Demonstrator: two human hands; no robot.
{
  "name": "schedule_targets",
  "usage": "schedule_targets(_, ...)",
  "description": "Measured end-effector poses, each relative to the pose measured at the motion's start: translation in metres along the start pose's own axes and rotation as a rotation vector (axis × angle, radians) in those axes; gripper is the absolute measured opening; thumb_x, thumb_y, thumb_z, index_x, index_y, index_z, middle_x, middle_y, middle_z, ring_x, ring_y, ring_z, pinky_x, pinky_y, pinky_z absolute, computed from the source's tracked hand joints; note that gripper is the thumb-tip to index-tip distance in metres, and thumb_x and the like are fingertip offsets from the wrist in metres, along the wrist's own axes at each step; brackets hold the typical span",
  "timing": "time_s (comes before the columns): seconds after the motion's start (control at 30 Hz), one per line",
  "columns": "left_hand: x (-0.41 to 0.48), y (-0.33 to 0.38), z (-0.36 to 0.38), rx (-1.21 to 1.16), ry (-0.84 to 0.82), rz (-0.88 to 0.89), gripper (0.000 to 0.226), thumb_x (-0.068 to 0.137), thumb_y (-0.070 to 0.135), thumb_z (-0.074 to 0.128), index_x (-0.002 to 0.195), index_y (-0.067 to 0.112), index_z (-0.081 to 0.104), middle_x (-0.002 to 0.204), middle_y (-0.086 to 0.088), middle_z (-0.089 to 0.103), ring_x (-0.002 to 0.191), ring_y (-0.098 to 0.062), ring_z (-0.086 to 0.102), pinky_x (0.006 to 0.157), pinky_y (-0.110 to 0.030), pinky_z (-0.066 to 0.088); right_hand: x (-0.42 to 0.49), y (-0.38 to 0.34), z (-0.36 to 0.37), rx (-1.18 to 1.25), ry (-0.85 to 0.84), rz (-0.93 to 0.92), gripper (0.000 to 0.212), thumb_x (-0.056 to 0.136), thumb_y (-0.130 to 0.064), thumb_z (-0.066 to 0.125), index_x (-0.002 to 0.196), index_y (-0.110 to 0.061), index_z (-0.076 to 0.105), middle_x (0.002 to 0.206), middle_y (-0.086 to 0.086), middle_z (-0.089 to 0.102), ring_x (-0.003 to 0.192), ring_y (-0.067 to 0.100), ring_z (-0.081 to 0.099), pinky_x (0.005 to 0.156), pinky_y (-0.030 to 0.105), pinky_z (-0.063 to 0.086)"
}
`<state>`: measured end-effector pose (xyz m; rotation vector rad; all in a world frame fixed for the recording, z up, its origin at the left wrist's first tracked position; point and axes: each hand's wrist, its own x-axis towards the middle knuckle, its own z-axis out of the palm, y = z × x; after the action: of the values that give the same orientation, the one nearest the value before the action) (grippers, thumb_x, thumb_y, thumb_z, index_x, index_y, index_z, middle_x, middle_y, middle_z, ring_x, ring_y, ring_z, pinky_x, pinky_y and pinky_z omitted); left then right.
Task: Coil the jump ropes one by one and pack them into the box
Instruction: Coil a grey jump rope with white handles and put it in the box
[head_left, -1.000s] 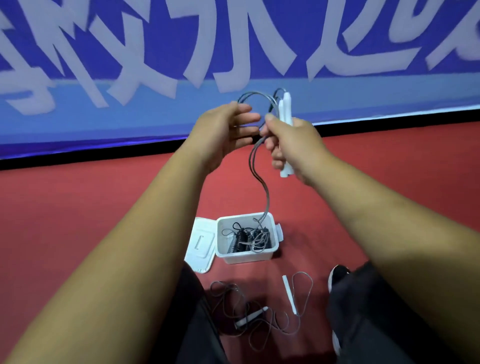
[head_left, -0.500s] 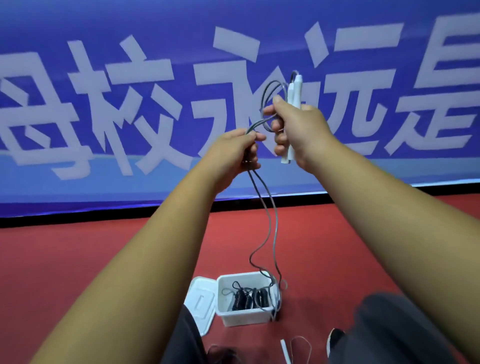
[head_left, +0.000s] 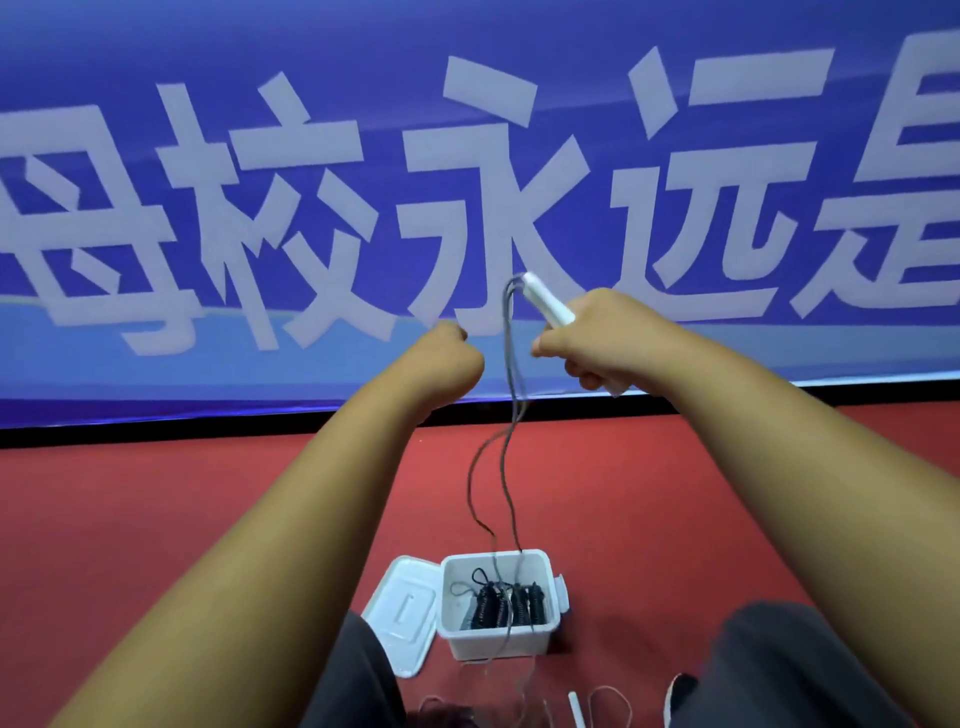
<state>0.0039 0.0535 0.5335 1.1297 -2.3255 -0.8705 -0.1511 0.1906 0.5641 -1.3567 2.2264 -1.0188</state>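
Note:
My right hand (head_left: 602, 343) grips the white handles (head_left: 545, 299) of a grey jump rope (head_left: 506, 452), tilted up and to the left. Two cord strands fall from the handle tips and hang down between my hands into the open white box (head_left: 498, 644) on the red floor. My left hand (head_left: 449, 361) is a closed fist just left of the strands, with a small gap to them. Black coiled ropes (head_left: 509, 608) lie inside the box. Another rope with a white handle (head_left: 576, 709) lies loose on the floor near my legs.
The box's white lid (head_left: 402, 613) hangs open on its left side. A blue banner (head_left: 208, 234) with large white characters stands behind, above a black strip. My knees in dark trousers (head_left: 779, 670) flank the box, with a shoe (head_left: 678, 696) at right.
My left hand has let go of the cord and moved left into a fist. The handles in my right hand have tipped to the left, and the loops have dropped into two hanging strands.

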Motion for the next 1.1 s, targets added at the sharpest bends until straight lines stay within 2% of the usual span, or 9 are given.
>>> schedule_targets(0.07,0.008,-0.006,0.004,-0.185,-0.057,0.069,0.063,0.090,0.005,0.046,0.151,0.023,0.047,0.146,0.004,0.057,0.124,-0.013,0.058,0.106,-0.036,0.047,0.007,0.006,0.009,-0.064,-0.020,-0.007,0.026,0.090,-0.029,0.074,0.098,-0.006,0.067,0.064,0.008,0.062,0.048,0.024,0.054,0.049,0.029,0.044)
schedule_targets(0.13,0.014,-0.008,0.008,-0.348,-0.127,0.187,0.057,0.091,0.008,0.053,0.144,0.030,0.056,0.138,0.011,0.065,0.125,-0.005,0.061,0.108,-0.034,0.047,0.016,0.013,0.018,-0.086,-0.033,-0.013,0.025,0.090,-0.028,0.072,0.098,-0.005,0.067,0.064,0.010,0.062,0.048,0.025,0.053,0.048,0.029,0.042)
schedule_targets(0.2,0.021,-0.010,0.014,-0.385,-0.156,0.235,0.033,0.094,0.017,0.058,0.124,0.025,0.070,0.120,0.005,0.075,0.116,-0.011,0.069,0.104,-0.037,0.050,0.025,0.020,0.028,-0.101,-0.030,-0.016,0.022,0.091,-0.028,0.070,0.094,-0.006,0.066,0.063,0.011,0.063,0.046,0.024,0.051,0.047,0.028,0.041)
schedule_targets(0.33,0.035,-0.024,0.034,-0.505,-0.101,0.136,0.022,0.107,0.016,0.052,0.112,0.008,0.071,0.091,-0.006,0.077,0.083,-0.018,0.073,0.094,-0.044,0.061,0.046,0.040,0.049,-0.151,-0.034,-0.006,0.022,0.091,-0.030,0.067,0.088,-0.008,0.066,0.063,0.009,0.071,0.042,0.021,0.057,0.046,0.028,0.044)
schedule_targets(0.47,0.046,-0.041,0.056,-0.538,-0.065,0.062,0.021,0.104,0.008,0.051,0.105,0.006,0.071,0.081,-0.005,0.070,0.071,-0.022,0.066,0.080,-0.041,0.059,0.061,0.072,0.079,-0.175,-0.061,-0.011,0.020,0.097,-0.029,0.061,0.087,-0.012,0.063,0.072,0.008,0.074,0.056,0.023,0.073,0.052,0.029,0.046)
schedule_targets(0.6,0.054,-0.061,0.081,-0.749,-0.138,-0.030,0.032,0.092,0.000,0.050,0.112,0.007,0.074,0.077,-0.006,0.060,0.064,-0.019,0.048,0.072,-0.038,0.059,0.073,0.109,0.118,-0.254,-0.003,-0.005,0.023,0.104,-0.032,0.054,0.086,-0.017,0.054,0.083,0.004,0.062,0.075,0.030,0.061,0.057,0.036,0.038)
schedule_targets(0.73,0.064,-0.087,0.112,-0.974,-0.187,-0.096,0.029,0.096,0.006,0.056,0.116,0.004,0.076,0.078,-0.004,0.059,0.059,-0.016,0.037,0.060,-0.030,0.040,0.076,0.136,0.152,-0.181,-0.112,0.038,0.027,0.107,-0.037,0.053,0.087,-0.020,0.048,0.086,0.003,0.060,0.068,0.025,0.055,0.059,0.037,0.036)
schedule_targets(0.9,0.075,-0.130,0.147,-1.128,-0.131,-0.173,0.030,0.105,0.007,0.049,0.123,0.004,0.074,0.075,0.000,0.051,0.059,-0.012,0.032,0.059,-0.027,0.035,0.074,0.163,0.182,0.088,-0.135,0.095,0.034,0.100,-0.048,0.064,0.085,-0.019,0.052,0.074,-0.001,0.057,0.061,0.020,0.050,0.058,0.035,0.042)
schedule_targets(1.1,0.102,-0.149,0.145,-1.160,-0.130,-0.258,0.031,0.104,0.012,0.051,0.126,0.005,0.071,0.078,0.002,0.059,0.060,-0.011,0.042,0.062,-0.026,0.044,0.087,0.178,0.203,0.001,-0.089,0.105,0.015,0.106,-0.036,0.055,0.101,-0.022,0.060,0.084,0.000,0.064,0.066,0.018,0.058,0.051,0.032,0.039)
